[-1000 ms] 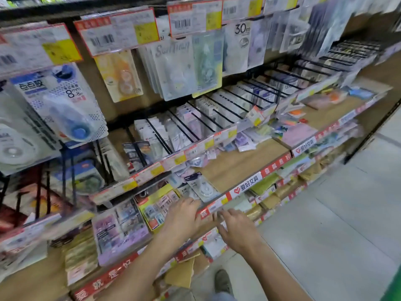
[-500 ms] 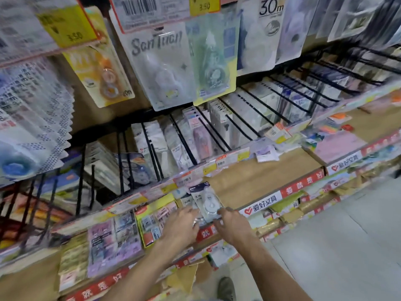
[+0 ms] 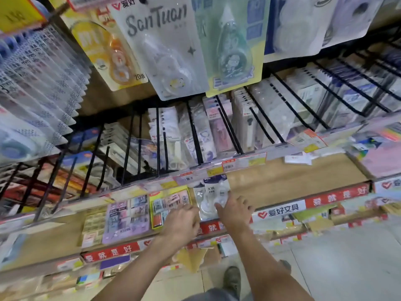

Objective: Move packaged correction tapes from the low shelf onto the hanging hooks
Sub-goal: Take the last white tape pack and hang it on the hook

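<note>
Clear-plastic correction tape packs (image 3: 213, 197) lie at the low shelf's (image 3: 293, 181) front edge, none hung yet. The left hand (image 3: 181, 221) and right hand (image 3: 235, 210) touch them; whether either grasps is unclear. Sticker sheets (image 3: 128, 216) lie alongside. Beyond, black hooks (image 3: 227, 124) hang crowded with stock.
</note>
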### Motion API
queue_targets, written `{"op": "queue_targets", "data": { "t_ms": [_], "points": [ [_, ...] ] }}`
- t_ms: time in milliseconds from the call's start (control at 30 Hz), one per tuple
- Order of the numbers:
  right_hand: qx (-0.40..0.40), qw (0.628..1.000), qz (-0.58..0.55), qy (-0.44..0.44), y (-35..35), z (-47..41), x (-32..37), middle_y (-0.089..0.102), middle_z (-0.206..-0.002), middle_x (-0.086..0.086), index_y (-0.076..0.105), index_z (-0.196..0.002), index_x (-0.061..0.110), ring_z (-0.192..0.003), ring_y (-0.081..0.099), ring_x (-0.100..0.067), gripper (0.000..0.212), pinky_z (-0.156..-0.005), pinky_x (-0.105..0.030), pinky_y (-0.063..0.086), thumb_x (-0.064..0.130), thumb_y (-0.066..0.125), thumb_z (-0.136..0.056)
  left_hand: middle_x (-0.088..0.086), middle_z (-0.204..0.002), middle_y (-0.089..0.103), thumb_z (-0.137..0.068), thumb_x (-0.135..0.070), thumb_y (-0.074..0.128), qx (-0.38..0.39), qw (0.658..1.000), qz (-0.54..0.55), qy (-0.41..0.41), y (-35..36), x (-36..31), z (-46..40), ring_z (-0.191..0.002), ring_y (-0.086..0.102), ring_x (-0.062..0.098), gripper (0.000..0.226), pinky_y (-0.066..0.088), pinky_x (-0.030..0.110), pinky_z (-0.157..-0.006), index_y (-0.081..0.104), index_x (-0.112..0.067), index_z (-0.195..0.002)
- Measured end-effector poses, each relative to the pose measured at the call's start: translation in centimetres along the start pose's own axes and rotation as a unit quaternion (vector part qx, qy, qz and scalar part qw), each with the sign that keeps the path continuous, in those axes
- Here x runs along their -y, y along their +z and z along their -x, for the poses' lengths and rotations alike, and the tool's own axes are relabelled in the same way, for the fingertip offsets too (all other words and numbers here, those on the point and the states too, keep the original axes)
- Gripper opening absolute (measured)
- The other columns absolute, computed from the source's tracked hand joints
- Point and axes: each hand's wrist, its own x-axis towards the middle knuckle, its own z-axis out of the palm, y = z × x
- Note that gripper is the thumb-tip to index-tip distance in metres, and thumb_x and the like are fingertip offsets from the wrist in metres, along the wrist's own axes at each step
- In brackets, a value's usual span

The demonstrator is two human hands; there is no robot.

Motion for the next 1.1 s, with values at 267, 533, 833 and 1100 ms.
{"op": "queue_targets", "data": {
  "t_ms": [267, 533, 833, 1100],
  "points": [
    [0.016, 0.978, -0.21, 0.002, -0.4, -1.1, -0.8, 0.053, -0.128, -0.014, 0.042, -0.127, 0.017, -0.118, 0.048, -0.031, 0.067, -0.095, -0.036, 0.037, 0.045, 0.08, -0.079, -0.002, -0.14, 0.054, -0.097, -0.028, 0.057, 0.006, 0.998, 0.039, -0.054, 0.5, -1.3, -0.5, -0.131, 0.047, 0.02, 0.039, 0.036, 0.038, -0.116, 0.055, -0.024, -0.136],
    [0.038, 0.901, -0.431, -0.021, -2.4, -1.8, -5.3, 0.053, -0.135, -0.002, 0.049, -0.139, 0.015, -0.127, 0.052, -0.028, 0.066, -0.102, -0.042, 0.046, 0.018, 0.081, -0.082, 0.003, -0.14, 0.056, -0.096, -0.024, 0.056, 0.023, 0.998, 0.039, -0.045, 1.3, -2.5, -2.6, -0.125, 0.055, 0.025, 0.037, 0.043, 0.041, -0.112, 0.059, -0.016, -0.132],
    [-0.059, 0.853, -0.517, 0.023, -7.0, 0.7, -14.7, 0.062, -0.126, -0.003, 0.057, -0.133, 0.019, -0.116, 0.059, -0.021, 0.063, -0.099, -0.042, 0.051, 0.015, 0.085, -0.077, 0.009, -0.13, 0.057, -0.094, -0.063, 0.045, 0.043, 0.988, -0.071, -0.133, 3.7, -4.3, -7.0, -0.117, 0.057, 0.028, 0.065, 0.045, 0.04, -0.099, 0.055, -0.01, -0.131],
    [-0.092, 0.794, -0.598, 0.051, -9.5, 2.1, -19.9, 0.066, -0.127, -0.003, 0.061, -0.124, 0.031, -0.115, 0.065, -0.023, 0.064, -0.095, -0.05, 0.056, 0.031, 0.086, -0.065, 0.015, -0.134, 0.054, -0.085, -0.073, 0.054, 0.038, 0.965, -0.019, -0.258, 5.4, -6.2, -8.0, -0.126, 0.05, 0.032, 0.077, 0.037, 0.042, -0.104, 0.058, -0.009, -0.129]
  ]
}}
